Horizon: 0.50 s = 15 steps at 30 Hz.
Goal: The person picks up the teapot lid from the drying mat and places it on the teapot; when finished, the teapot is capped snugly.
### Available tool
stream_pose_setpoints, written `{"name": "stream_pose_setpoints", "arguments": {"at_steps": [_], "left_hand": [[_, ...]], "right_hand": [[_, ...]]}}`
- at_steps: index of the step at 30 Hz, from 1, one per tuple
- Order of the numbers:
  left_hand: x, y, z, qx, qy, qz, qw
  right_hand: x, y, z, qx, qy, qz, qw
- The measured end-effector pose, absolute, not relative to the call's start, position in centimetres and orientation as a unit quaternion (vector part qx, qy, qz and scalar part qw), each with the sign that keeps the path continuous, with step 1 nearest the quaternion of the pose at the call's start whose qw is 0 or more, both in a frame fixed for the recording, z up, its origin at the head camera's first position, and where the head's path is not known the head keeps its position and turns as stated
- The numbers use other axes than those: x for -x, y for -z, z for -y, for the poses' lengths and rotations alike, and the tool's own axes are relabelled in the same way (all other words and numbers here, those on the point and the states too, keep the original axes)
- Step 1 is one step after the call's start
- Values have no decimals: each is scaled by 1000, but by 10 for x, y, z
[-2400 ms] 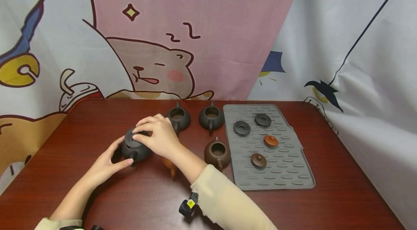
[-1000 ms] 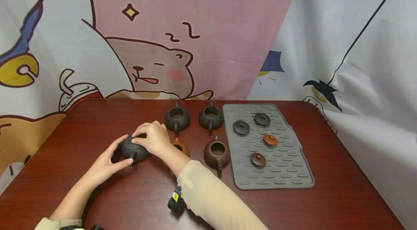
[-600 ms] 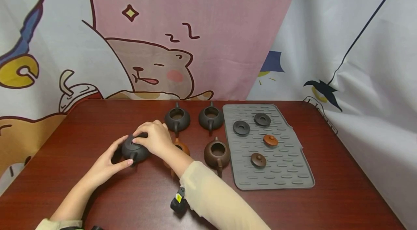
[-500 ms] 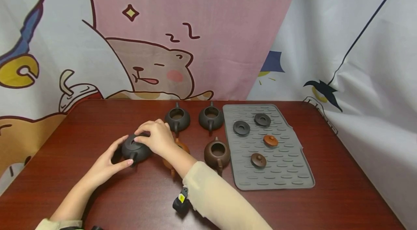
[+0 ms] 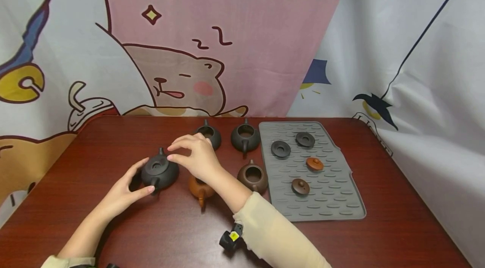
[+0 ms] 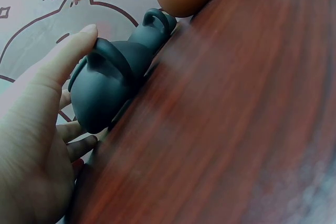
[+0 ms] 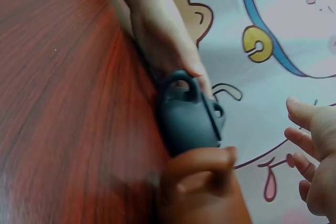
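Observation:
A black teapot [image 5: 161, 177] stands on the table's left side with its lid [image 5: 157, 165] seated on top. My left hand [image 5: 123, 186] grips it from the left, thumb by the handle [image 6: 113, 59] and fingers round the far side. To the teapot's upper right, my right hand [image 5: 198, 157] is held in the air with nothing in its fingers; the right wrist view shows them spread and apart from the lid. Below that hand sits a lidless orange-brown teapot [image 5: 201, 190], partly covered by the forearm.
Behind stand two lidless dark teapots, one [image 5: 216, 137] partly behind my right hand and another [image 5: 245, 136] beside the mat. A lidless brown teapot [image 5: 253, 177] is nearer. The grey mat [image 5: 326, 200] bears two black lids [image 5: 281, 149], an orange lid [image 5: 315, 164] and a brown lid [image 5: 301, 186].
My right hand has let go of the black lid and moved up and to the right, away from the teapot. The left hand has kept its grip in place.

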<state>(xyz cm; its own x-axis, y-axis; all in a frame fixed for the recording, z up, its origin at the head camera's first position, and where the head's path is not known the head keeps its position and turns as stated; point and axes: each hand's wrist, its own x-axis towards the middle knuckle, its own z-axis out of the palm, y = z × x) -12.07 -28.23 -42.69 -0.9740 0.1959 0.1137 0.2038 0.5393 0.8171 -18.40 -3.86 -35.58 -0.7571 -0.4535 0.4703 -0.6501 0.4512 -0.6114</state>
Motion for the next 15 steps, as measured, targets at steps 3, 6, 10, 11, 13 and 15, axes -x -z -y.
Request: {"name": "stream_pose_setpoints", "arguments": {"at_steps": [3,6,10,11,13,15], "left_hand": [[121,428,282,114,464,878,8],[121,428,282,113,460,881,12],[121,429,282,113,454,883,17],[121,429,282,113,453,884,18],[120,429,283,113,449,886,19],[120,429,283,114,446,888,22]], "right_hand": [[179,350,29,-334,-425,831,126],[175,345,19,-343,-434,822,135],[169,342,6,-353,-446,810,143],[168,342,3,-354,-450,807,143],[165,342,-5,-356,-459,801,142],[162,342,-12,-359,-466,796,141]]}}
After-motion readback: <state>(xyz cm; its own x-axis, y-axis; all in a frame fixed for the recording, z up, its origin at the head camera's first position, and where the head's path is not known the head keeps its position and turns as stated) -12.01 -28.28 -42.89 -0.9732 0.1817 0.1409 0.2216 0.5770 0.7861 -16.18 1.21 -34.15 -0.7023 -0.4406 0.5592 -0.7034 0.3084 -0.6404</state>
